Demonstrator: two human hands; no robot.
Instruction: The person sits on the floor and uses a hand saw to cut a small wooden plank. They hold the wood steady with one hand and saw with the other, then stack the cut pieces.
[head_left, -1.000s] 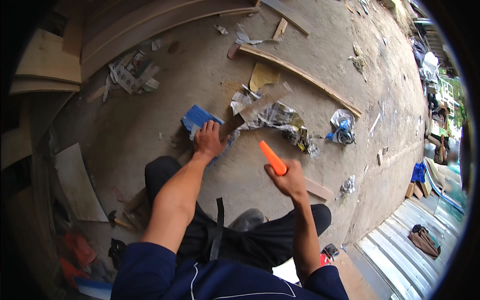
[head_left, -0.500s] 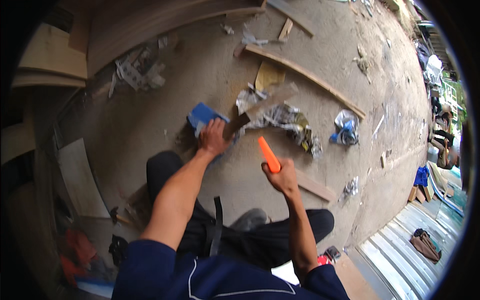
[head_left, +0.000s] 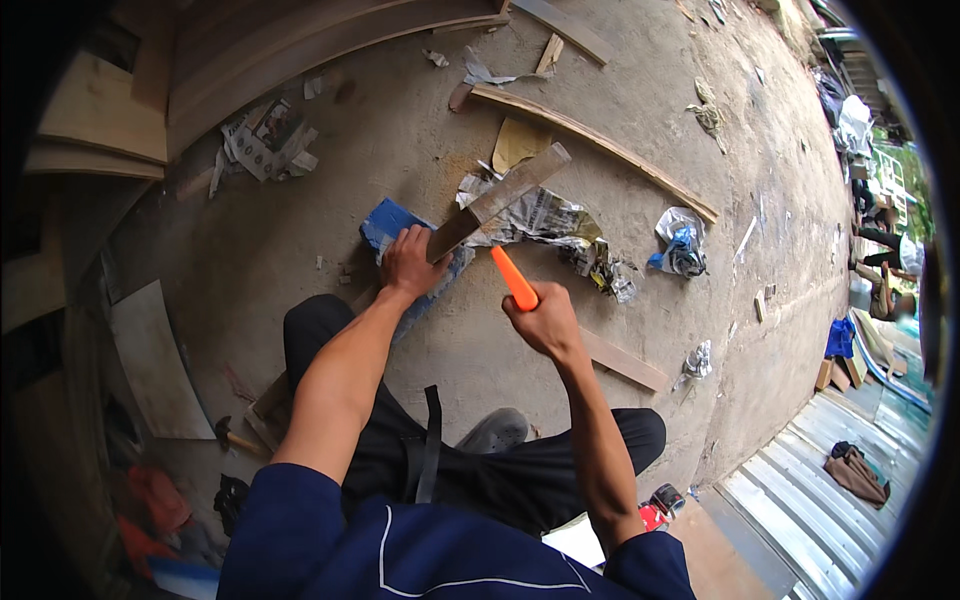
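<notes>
My left hand (head_left: 408, 264) is closed over the near end of a wooden strip (head_left: 520, 184), pressing it down on a worn blue block (head_left: 388, 221). The strip slants up to the right, dark near the hand and paler toward its far end. In front of my right knee, my right hand (head_left: 545, 318) is wrapped around a bright orange tapered tool (head_left: 513, 279). Its narrow end points up and left, apart from the strip; the rest is hidden in the fist, so its exact kind cannot be told. Crumpled newspaper (head_left: 545, 215) lies beneath and beside the strip.
A long wooden batten (head_left: 600, 150) lies beyond the newspaper, with a short board (head_left: 625, 360) by my right hand. A hammer (head_left: 235, 434) rests left of my legs. Crumpled foil and paper (head_left: 682, 243) lie to the right. Corrugated metal sheet (head_left: 800, 500) covers the lower right.
The wooden strip was blurred and now shows sharply. My right hand with the orange tool has shifted slightly up and left in the picture; the whole view has shifted a little too.
</notes>
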